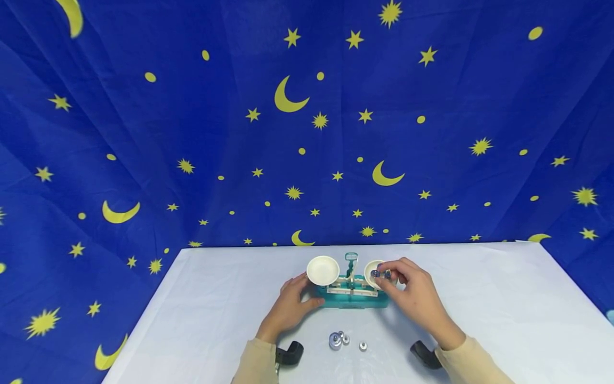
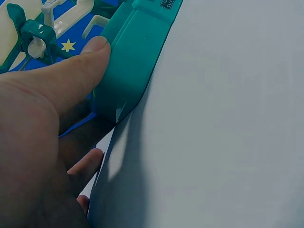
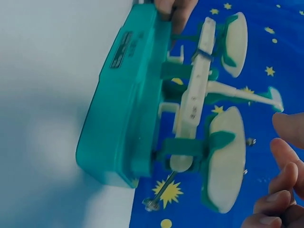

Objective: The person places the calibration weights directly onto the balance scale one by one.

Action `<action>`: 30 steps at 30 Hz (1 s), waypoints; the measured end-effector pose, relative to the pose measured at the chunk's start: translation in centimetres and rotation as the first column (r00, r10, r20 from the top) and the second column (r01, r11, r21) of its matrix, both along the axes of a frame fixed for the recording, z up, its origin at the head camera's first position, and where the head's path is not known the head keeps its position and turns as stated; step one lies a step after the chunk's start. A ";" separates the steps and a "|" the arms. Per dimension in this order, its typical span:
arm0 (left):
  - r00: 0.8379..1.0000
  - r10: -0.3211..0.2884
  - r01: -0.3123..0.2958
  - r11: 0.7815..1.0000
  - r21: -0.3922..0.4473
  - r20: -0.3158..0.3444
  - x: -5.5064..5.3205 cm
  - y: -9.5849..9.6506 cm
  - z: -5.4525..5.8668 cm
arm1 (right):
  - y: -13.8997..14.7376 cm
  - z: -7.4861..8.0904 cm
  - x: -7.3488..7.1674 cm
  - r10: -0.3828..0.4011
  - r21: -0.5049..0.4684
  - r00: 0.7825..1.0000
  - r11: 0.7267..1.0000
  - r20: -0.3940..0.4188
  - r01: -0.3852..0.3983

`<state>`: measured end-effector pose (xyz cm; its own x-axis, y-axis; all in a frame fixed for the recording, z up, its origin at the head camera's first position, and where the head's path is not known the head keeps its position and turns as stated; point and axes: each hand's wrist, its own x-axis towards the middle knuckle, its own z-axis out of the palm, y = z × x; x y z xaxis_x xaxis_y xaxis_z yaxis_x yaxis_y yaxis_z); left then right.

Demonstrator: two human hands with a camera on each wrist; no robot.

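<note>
Currently, a teal plastic two-pan balance (image 1: 355,302) stands on a white-covered table (image 1: 201,320), its left end gripped by the left hand (image 1: 289,306), thumb against the base. The right hand (image 1: 418,294), fingers bent, is at the round white right-hand pan (image 1: 368,268) beside small silvery weights (image 1: 375,273); whether it pinches one cannot be told. Further silvery cylindrical weights (image 1: 335,342) lie nearer the person.

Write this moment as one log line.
left hand: grips teal plastic balance; right hand: at round white right pan; silvery metal weights: in pan, on white table
</note>
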<state>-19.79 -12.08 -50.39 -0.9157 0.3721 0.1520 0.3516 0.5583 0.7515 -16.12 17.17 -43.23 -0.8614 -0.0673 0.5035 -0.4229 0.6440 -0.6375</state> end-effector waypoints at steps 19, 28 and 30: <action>1.000 -0.008 0.008 1.000 -0.007 0.000 0.0 0.0 0.2 | -2.3 -0.2 1.8 0.111 -0.046 0.992 0.993 0.051 -0.109; 1.000 -0.001 0.001 1.000 -0.009 0.008 0.0 0.0 0.2 | -3.6 -1.2 2.5 0.188 -0.080 0.980 0.980 0.061 -0.183; 1.000 -0.003 0.003 1.000 -0.007 0.006 0.0 0.0 0.2 | -4.0 -1.3 2.7 0.196 -0.078 0.979 0.978 0.061 -0.191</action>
